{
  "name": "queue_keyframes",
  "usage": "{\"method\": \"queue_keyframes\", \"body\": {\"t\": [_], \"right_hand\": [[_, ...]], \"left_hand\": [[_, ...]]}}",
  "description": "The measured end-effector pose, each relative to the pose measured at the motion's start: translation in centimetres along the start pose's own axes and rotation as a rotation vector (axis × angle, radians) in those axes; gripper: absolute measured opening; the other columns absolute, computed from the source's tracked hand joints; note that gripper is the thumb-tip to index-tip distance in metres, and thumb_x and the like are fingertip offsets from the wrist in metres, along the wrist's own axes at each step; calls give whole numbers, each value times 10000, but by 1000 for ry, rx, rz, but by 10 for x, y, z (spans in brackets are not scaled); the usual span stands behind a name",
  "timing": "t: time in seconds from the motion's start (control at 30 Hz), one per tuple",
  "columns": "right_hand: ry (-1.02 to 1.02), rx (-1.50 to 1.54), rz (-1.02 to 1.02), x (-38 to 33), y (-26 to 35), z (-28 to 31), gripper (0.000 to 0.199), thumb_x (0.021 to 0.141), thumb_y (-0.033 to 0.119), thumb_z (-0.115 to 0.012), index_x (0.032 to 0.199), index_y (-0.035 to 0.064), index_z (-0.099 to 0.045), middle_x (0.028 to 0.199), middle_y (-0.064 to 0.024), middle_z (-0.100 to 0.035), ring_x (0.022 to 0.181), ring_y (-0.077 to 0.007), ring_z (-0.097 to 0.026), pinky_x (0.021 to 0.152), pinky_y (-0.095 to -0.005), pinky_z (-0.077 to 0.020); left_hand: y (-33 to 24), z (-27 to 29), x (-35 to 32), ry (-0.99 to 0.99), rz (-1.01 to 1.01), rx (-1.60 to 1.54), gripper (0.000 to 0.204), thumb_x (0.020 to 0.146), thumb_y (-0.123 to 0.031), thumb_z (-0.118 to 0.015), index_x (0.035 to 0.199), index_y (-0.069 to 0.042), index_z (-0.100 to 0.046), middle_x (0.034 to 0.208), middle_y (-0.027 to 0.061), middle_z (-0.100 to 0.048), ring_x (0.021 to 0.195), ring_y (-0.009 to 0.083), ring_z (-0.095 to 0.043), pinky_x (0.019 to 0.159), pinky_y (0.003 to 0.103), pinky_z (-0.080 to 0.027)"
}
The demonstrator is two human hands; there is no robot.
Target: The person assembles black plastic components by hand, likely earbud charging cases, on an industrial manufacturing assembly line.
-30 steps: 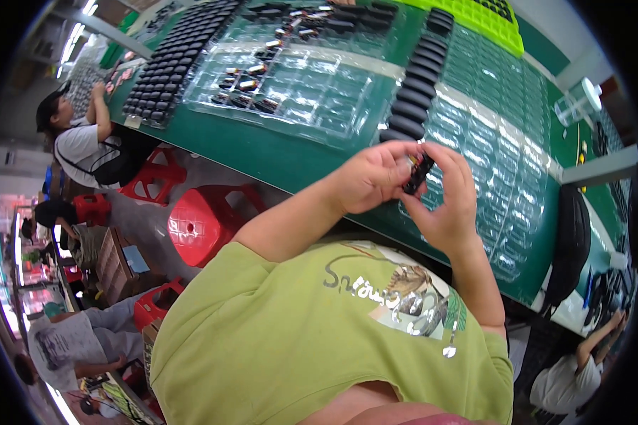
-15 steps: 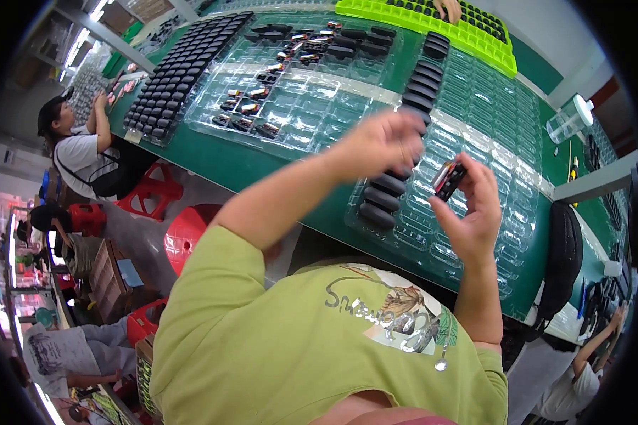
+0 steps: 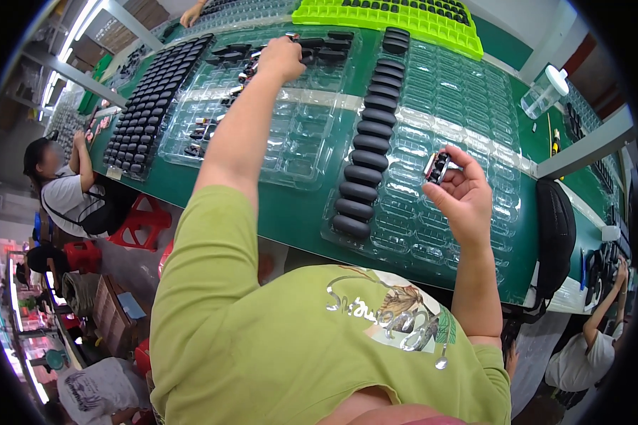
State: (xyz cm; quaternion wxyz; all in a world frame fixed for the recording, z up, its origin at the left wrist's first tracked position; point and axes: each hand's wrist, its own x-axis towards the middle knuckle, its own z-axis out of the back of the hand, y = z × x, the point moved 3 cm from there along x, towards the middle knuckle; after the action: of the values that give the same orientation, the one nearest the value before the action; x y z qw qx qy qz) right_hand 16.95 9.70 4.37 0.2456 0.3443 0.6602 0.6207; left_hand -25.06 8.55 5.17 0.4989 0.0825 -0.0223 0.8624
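My right hand (image 3: 464,188) is raised above the clear tray (image 3: 468,92) on the right. Its thumb and fingers pinch a small black part with a silver and red piece (image 3: 437,167) on its side. My left arm stretches far forward, and my left hand (image 3: 283,60) is over the clear tray (image 3: 290,166) on the left. Its fingers are bent together beside a small silver-and-red piece (image 3: 293,37); whether they grip it I cannot tell. Similar small parts (image 3: 200,131) lie in that tray. A column of black rounded shells (image 3: 370,144) fills one side of the right tray.
Rows of black shells (image 3: 152,106) stand at the left. At the far edge lies a lime-green tray (image 3: 390,21) of black pieces. A clear lidded jar (image 3: 544,92) and a black bag (image 3: 554,234) are on the right. Another person (image 3: 71,188) sits at the left.
My left hand has moved from over the black shell column, forward and left to the far part of the left tray. The right hand still holds its part. The view has shifted slightly.
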Motion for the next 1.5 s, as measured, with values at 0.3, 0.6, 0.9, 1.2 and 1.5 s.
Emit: {"method": "queue_keyframes", "body": {"t": [0.3,0.6,0.9,1.2,1.5], "right_hand": [[51,283,-78,13,-7,9,700,762,-95,-753,1391,-77,-445,1114,-125,-638,969,-161,-644,849,-281,-554],[120,763,-335,14,-38,21,511,1036,406,-502,1161,-77,-609,1034,-193,-689,820,-179,-683,744,-294,-584],[83,600,-516,8,-40,18,682,1004,586,-447,1069,-64,-644,877,-179,-705,595,-161,-646,547,-269,-574],[97,255,-530,-2,-34,12,650,997,615,-452,868,9,-647,747,-102,-683,557,-143,-645,501,-234,-512],[167,360,-510,-1,-33,13,484,1007,450,-543,1012,-27,-622,856,-129,-689,642,-153,-684,574,-240,-573]], "left_hand": [[-115,38,-129,494,-104,-2025,144,847,-101,-626,891,35,-602,1241,290,-603,1095,386,-656,777,424,-627],[-173,-8,-173,864,97,-2472,442,909,-207,-558,1209,116,-546,1222,326,-593,1102,417,-645,668,361,-652],[-177,6,-188,761,-301,-2041,593,677,-99,-689,1241,53,-583,1450,260,-449,1092,308,-665,613,240,-580],[-177,4,-193,888,-303,-2020,594,668,-64,-750,1239,44,-631,1402,181,-503,1141,259,-632,736,296,-606],[-176,9,-193,655,-520,-1803,607,655,-54,-750,1241,50,-630,1405,167,-516,1183,249,-605,1004,364,-487]]}}
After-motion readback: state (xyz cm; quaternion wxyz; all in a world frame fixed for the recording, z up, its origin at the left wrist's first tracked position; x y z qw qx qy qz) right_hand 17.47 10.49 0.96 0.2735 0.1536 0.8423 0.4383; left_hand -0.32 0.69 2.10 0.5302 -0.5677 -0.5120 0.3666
